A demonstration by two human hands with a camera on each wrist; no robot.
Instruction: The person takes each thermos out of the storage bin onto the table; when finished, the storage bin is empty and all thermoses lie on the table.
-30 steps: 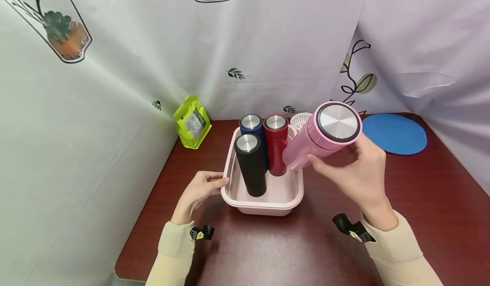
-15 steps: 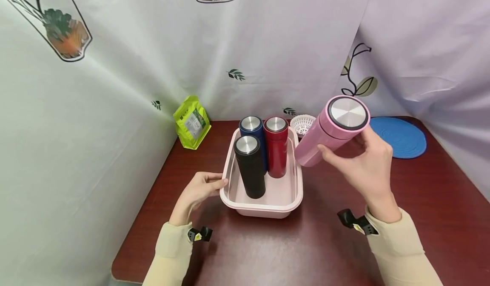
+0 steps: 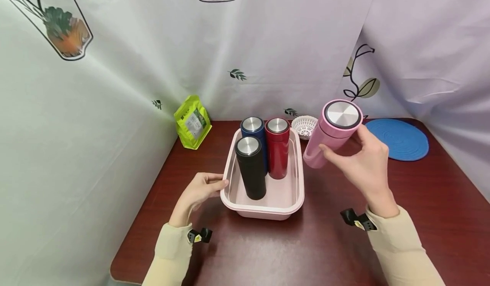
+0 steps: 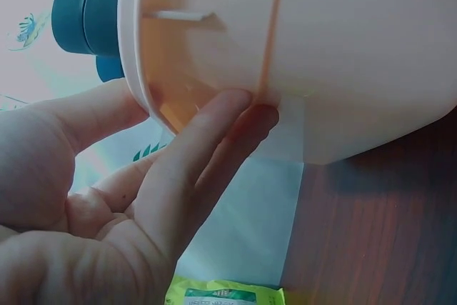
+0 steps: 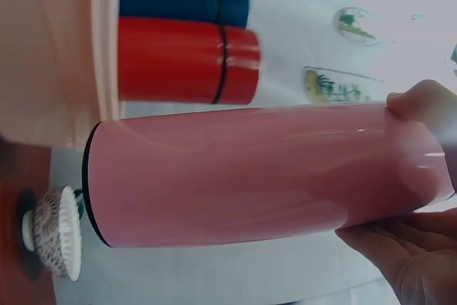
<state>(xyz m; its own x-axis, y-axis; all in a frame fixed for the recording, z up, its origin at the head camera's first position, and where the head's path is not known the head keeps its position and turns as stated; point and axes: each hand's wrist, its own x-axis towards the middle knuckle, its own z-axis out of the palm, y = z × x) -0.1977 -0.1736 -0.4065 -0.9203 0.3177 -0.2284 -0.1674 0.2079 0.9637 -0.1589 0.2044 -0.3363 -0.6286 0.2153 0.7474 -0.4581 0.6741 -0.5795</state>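
Head view: the pink flask [image 3: 331,139] is held tilted above the tabletop [image 3: 268,252], beside the tub [image 3: 264,209], grasped near its lid [image 3: 342,114] by the right grip [image 3: 365,164]; the tub is pinched by the left grip [image 3: 202,189]. Likely rigid, weighty and slippery, the flask is best encircled mid-body.

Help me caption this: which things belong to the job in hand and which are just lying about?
Apparently in the job:
pink thermos flask, held
pale pink tub, held at its rim
black flask, navy flask, red flask, in the tub

Seemingly just lying about:
lime-green pouch
white openwork bowl
round blue placemat
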